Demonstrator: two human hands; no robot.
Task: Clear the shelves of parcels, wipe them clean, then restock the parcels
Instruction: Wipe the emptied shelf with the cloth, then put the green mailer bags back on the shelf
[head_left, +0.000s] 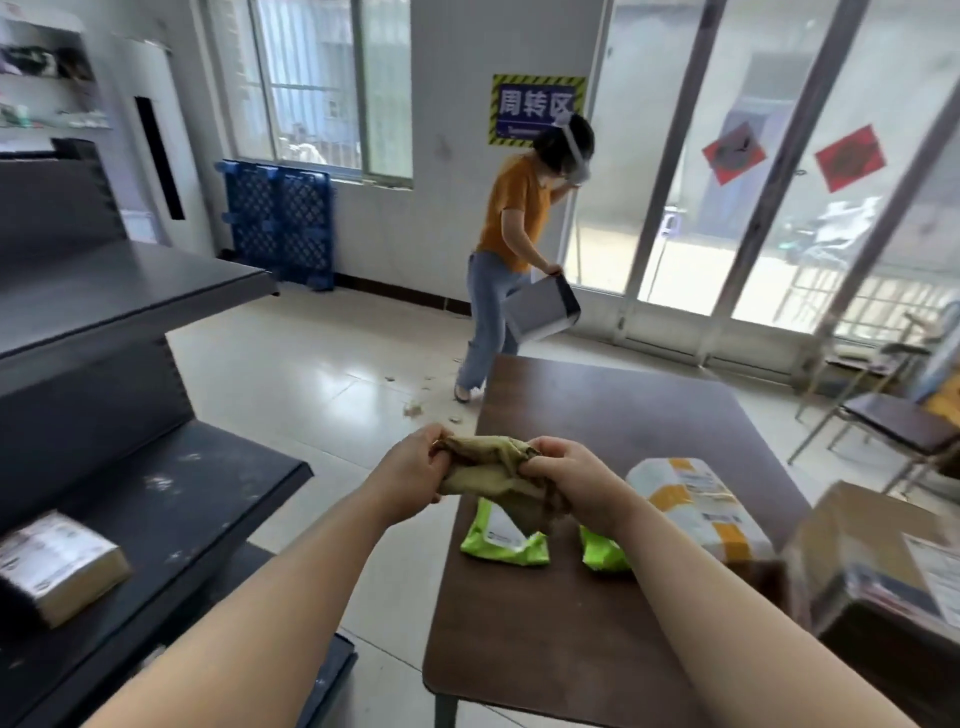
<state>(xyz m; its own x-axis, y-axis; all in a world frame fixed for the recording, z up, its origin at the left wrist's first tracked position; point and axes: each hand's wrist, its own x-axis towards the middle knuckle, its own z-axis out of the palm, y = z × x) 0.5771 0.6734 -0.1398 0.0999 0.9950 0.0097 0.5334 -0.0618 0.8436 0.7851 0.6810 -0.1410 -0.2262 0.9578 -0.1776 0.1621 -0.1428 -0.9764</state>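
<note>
Brownish cloth (483, 470) is bunched in the grip of both left hand (410, 467) and right hand (576, 483) above the counter (597, 415); wiping the shelf (182, 493) could shove its leftover box (57, 566) off.

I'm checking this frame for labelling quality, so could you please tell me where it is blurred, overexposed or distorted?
Head view: the cardboard box and the small parcel on the lower shelf are blurred; daylight washes out the glass doors and glares off the floor; the wide lens bows the door frames; the left hand, right hand and cloth are fairly sharp.
</note>
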